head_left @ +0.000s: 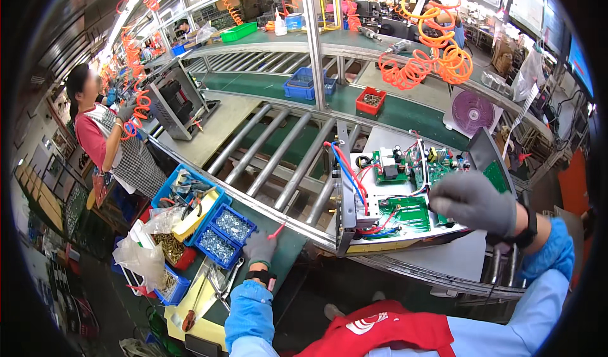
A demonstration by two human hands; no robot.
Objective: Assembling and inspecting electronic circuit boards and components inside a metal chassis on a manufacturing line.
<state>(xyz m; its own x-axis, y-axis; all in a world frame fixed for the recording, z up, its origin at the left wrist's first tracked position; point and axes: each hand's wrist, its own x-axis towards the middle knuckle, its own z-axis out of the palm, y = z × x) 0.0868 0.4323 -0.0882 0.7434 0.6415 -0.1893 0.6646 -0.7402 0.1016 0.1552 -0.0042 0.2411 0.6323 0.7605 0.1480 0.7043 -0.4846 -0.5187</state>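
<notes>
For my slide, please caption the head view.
Gloved left hand beside blue fastener bins, gloved right hand at open chassis with green circuit boards.

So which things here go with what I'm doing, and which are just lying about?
Likely part of the job:
open unit with green circuit boards, below your right hand
blue bins of small metal parts, beside your left hand

Apparently just lying about:
wrench
orange-handled screwdriver
clear plastic bag
purple, fan-shaped part
</notes>
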